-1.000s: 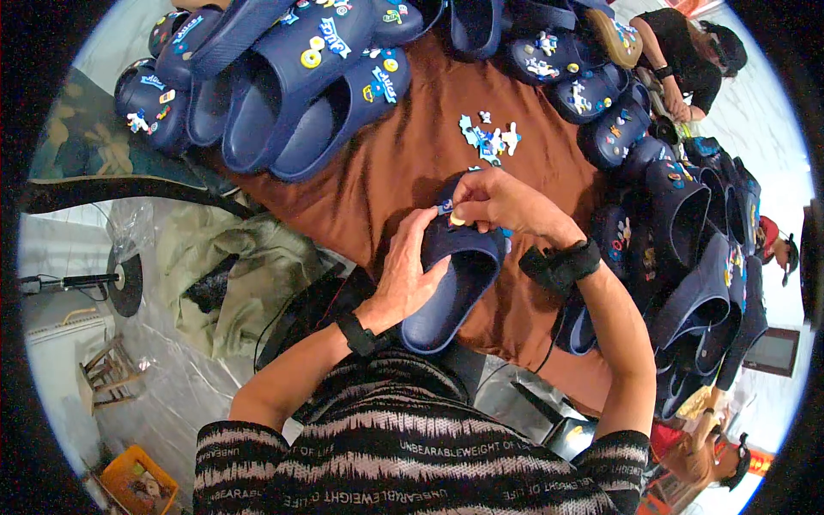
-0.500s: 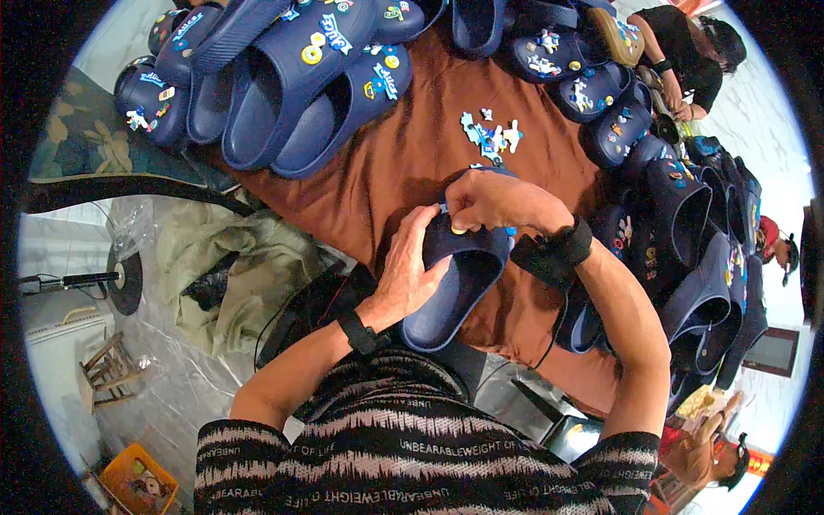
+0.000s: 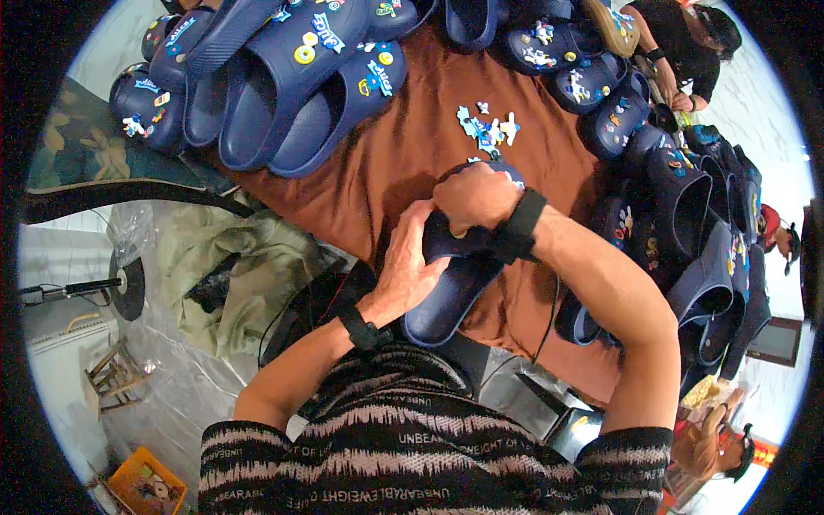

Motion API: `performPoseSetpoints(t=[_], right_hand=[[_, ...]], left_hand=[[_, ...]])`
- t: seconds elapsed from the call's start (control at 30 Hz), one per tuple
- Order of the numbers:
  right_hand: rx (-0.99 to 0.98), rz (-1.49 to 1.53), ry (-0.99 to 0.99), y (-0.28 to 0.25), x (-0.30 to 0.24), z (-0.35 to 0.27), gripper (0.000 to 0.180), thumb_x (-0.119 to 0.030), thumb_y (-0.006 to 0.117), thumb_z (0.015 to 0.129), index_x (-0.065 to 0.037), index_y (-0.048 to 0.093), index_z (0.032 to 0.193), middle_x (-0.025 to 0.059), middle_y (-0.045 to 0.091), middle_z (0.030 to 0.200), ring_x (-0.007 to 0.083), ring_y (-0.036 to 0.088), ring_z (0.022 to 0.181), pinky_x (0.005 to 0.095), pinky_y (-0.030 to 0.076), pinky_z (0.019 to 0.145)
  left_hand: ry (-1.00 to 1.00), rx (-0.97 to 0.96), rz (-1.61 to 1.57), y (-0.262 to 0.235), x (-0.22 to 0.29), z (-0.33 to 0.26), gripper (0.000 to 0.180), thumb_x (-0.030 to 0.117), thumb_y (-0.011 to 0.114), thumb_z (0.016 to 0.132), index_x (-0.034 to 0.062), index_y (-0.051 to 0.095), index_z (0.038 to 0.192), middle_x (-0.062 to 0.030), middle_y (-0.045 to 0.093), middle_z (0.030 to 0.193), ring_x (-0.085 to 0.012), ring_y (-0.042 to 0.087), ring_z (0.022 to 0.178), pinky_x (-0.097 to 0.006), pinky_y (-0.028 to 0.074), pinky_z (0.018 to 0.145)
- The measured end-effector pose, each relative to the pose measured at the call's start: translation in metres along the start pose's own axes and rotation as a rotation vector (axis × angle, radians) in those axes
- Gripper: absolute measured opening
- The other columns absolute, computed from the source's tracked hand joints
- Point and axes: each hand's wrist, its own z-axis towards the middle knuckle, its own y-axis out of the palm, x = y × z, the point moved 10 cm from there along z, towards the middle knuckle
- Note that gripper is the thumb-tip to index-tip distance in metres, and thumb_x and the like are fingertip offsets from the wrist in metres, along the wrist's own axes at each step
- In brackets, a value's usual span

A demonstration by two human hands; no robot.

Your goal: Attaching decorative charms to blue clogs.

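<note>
A navy blue foam clog [image 3: 451, 300] lies in front of me at the near edge of the brown cloth, its heel toward my body. My left hand [image 3: 403, 264] holds it along its left side, thumb at the opening and fingers on the upper. Curled over the top of the upper is my right hand [image 3: 479, 204]; its fingers are closed, and what they pinch or press is hidden. Pale bits of decoration show beyond its knuckles. Just past the toe, a small pile of blue, white and yellow shoe charms [image 3: 487, 130] rests on the brown cloth [image 3: 403, 129].
Decorated navy clogs [image 3: 292, 94] are heaped at the far left, and more clogs [image 3: 687, 206] crowd the right side. Other people [image 3: 695, 51] sit along the right. A yellow crate [image 3: 146, 485] and a wooden stool [image 3: 118, 375] stand on the floor at left.
My right hand has rolled over the clog's upper, its wrist shifting left and up, and now covers more of it. My left hand keeps its hold.
</note>
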Motion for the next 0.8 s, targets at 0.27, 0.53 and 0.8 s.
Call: performPoseSetpoints(t=[0.27,0.53,0.8], right_hand=[[-0.183,0.384,0.148,0.004,0.038,-0.013,0.039,-0.037,0.084,0.074,-0.002,0.072,0.089,0.0080,0.068,0.075,0.0196,0.067,0.071,0.0349,0.051,0.060],[0.262,0.794,-0.188,-0.005,0.041,-0.025,0.026,-0.027,0.071,0.089,-0.004,0.073,0.100,0.0106,0.071,0.078,0.0238,0.068,0.068,0.0390,0.054,0.065],[0.409,0.498,-0.139,-0.007,0.017,-0.058,0.020,-0.018,0.065,0.089,-0.008,0.077,0.101,0.0169,0.074,0.091,0.0358,0.072,0.087,0.0443,0.056,0.079]], left_hand=[[-0.031,0.013,-0.038,-0.002,-0.002,0.001,0.071,0.000,0.073,0.081,0.0016,0.039,0.143,-0.0220,0.045,0.143,-0.0384,0.042,0.139,-0.043,0.032,0.118],[-0.011,0.009,-0.026,-0.003,0.002,0.002,0.066,0.002,0.072,0.082,0.0025,0.042,0.140,-0.0206,0.045,0.143,-0.0378,0.043,0.138,-0.043,0.033,0.117],[0.014,0.008,0.002,-0.001,0.002,-0.001,0.068,0.000,0.073,0.081,0.0025,0.041,0.141,-0.0205,0.044,0.144,-0.0374,0.041,0.140,-0.043,0.032,0.119]])
